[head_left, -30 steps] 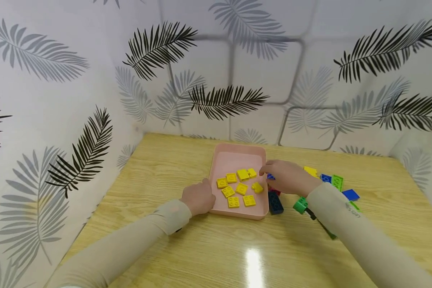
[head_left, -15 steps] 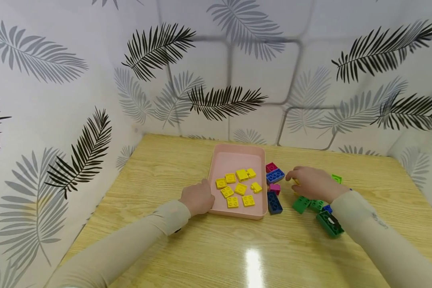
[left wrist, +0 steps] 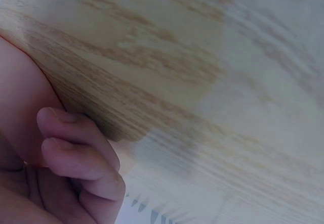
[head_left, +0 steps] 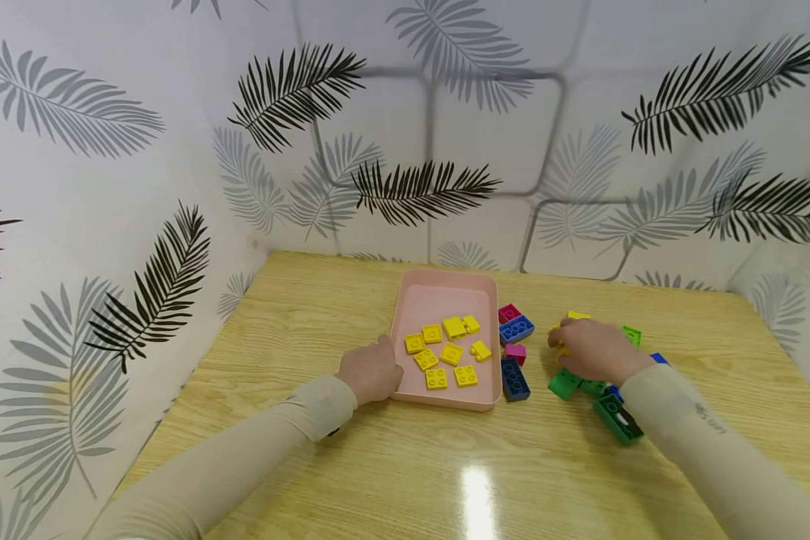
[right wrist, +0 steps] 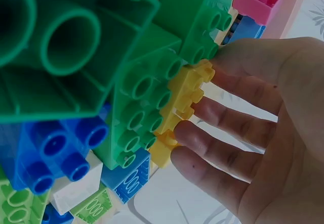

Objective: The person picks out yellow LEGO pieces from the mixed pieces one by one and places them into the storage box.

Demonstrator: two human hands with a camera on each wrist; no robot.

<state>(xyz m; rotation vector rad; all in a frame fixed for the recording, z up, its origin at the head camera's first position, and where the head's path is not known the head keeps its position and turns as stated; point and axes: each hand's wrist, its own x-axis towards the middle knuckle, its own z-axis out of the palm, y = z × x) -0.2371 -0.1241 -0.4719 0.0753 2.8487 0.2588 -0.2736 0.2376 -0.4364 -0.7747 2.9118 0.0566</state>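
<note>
While the left hand (head_left: 370, 370) grips the pink tray (head_left: 439, 301), the right hand (head_left: 595, 349), fingers loosely spread, adjoins a yellow brick (right wrist: 183, 90); careless closing could dislodge the neighbouring green brick (right wrist: 143, 95).

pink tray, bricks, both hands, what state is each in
pink tray: upright, uncovered, partly filled
yellow bricks in the tray: some studs up, some hollow side up
navy brick: lying beside the tray
dark green brick: hollow underside showing
left hand: fingers curled at tray's left side
right hand: fingertips at another yellow brick
</note>
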